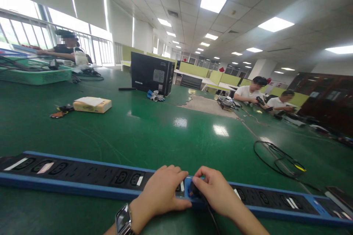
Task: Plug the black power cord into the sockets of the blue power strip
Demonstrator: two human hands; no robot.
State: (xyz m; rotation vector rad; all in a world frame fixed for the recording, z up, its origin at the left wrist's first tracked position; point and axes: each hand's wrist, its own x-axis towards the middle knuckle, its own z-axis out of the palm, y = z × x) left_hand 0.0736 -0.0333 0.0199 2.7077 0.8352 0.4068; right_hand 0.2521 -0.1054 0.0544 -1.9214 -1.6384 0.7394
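A long black power strip [91,174] with a blue frame lies across the green table in front of me. My left hand [165,189], with a watch on its wrist, rests over the strip's middle, fingers on the far edge and thumb on the near side. Just right of it, my right hand [213,189] pinches a black plug [194,190] against the blue section of the strip. The plug's black cable [211,214] runs down toward me. Whether the plug sits in a socket is hidden by the fingers.
On the green table [154,132] are a tissue pack [92,105], a black computer case [150,73], gloves [156,96], a green basket [41,76] and a coiled cable [278,158]. People sit at the far left and right.
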